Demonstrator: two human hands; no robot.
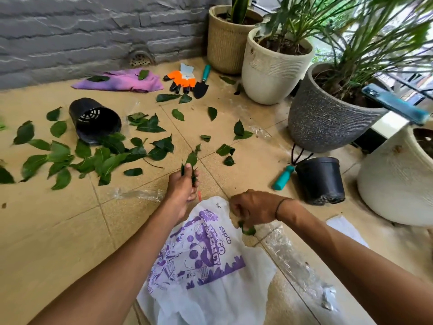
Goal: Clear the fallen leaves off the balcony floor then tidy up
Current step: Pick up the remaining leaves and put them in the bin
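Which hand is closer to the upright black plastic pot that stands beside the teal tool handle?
The right hand. It is down-left of the upright black plastic pot, at the white printed bag. The left hand, holding green leaves, is much farther left.

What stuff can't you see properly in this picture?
All in the head view:
- Inside the white bag: its own crumpled side hides what's in there.
- The right hand is curled over green leaves, so their number is hidden.
- The teal-handled tool: its working end is behind the upright black pot.
- The leaf at the left edge is cut off and blurred.
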